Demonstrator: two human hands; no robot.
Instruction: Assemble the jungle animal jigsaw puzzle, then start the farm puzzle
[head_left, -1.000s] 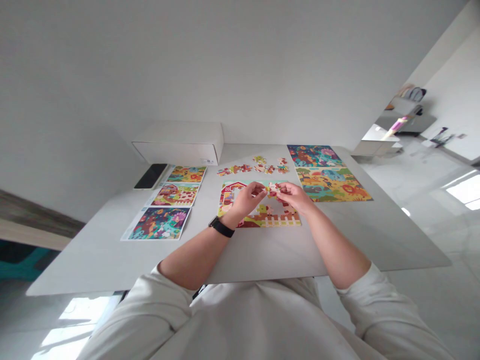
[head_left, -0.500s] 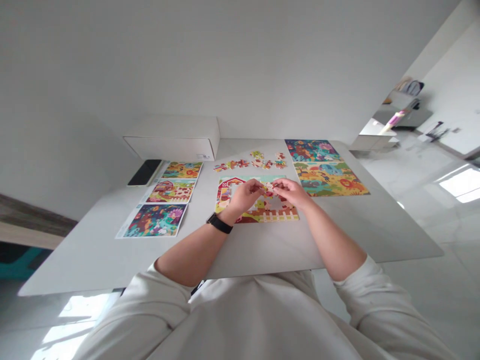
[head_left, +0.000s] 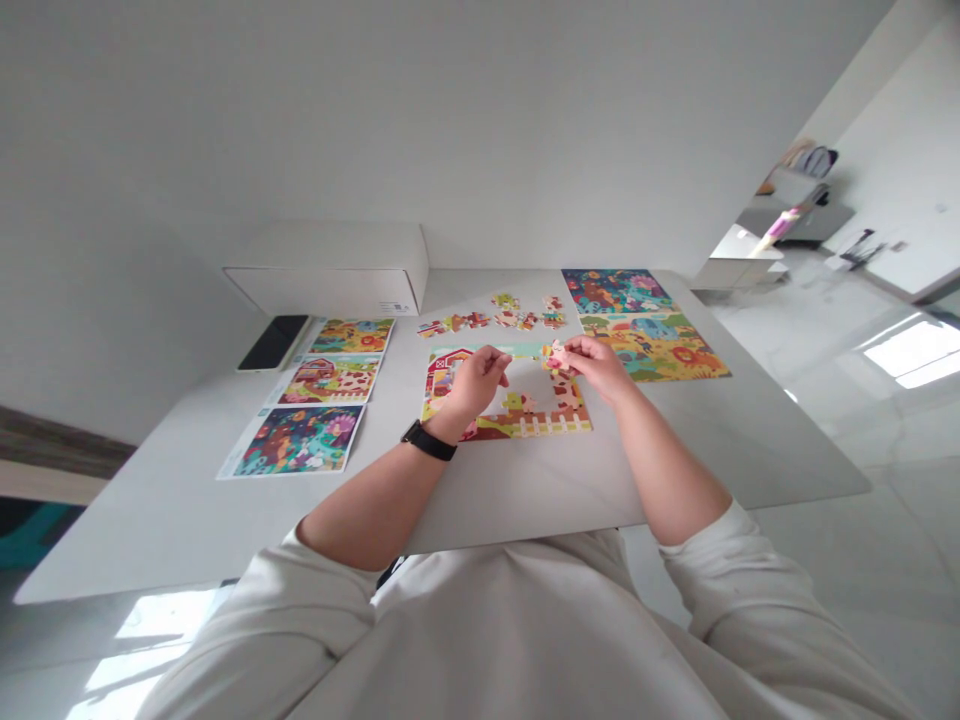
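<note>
My right hand pinches a jigsaw piece with pink, white and yellow on it, above the right part of a farm puzzle. My left hand, with a black watch on its wrist, is over the left part of that puzzle. Its fingers are curled closed, and no piece shows in them. The puzzle has a red barn, a white fence along its lower edge and a pale gap in its middle. My left hand covers some of the barn side. Several loose pieces lie just behind the puzzle.
Two finished-looking picture boards lie at the right. A sheet with three small pictures lies at the left, beside a black phone. Behind them a white box stands against the wall. The table's front edge is close to my body.
My hands have moved apart. My right hand has drawn the piece up and away from my left, uncovering more of the puzzle's middle gap. The head view has shifted slightly.
</note>
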